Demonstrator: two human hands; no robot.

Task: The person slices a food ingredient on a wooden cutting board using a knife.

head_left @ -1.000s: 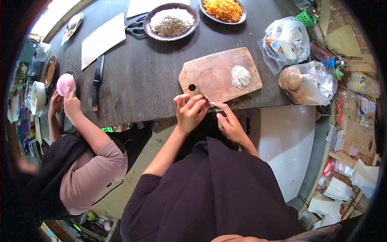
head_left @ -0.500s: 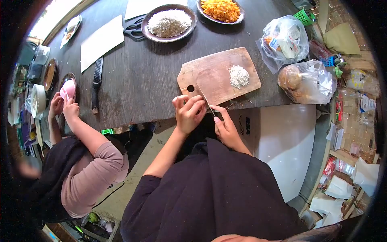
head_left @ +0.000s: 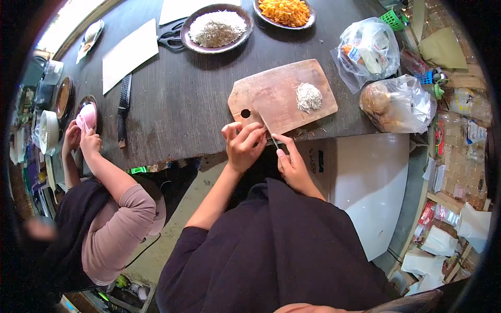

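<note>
My right hand [head_left: 293, 166] is closed around the handle of a knife [head_left: 267, 127], whose thin blade points up and left over the near edge of a wooden cutting board [head_left: 276, 88]. Beside the blade, my left hand [head_left: 243, 148] has its fingers curled, the fingertips close to the knife. Whatever they pinch, if anything, is hidden. On the right half of the board lies a small heap of white shreds [head_left: 309, 97]. Toward the far side of the table are a plate [head_left: 187, 41] heaped with white shreds and another plate [head_left: 311, 21] of orange shreds.
Clear plastic bags [head_left: 399, 104] lie to the right of the board. On the left are a black-handled grater [head_left: 123, 112], white paper [head_left: 130, 55] and scissors [head_left: 171, 37]. A co-worker [head_left: 117, 224] at the left handles a pink item [head_left: 87, 116]. A white panel [head_left: 373, 193] stands below the table edge.
Both hands and the knife stay almost in place, with only slight finger movement. The view has shifted a little. The co-worker's arms have moved slightly.
</note>
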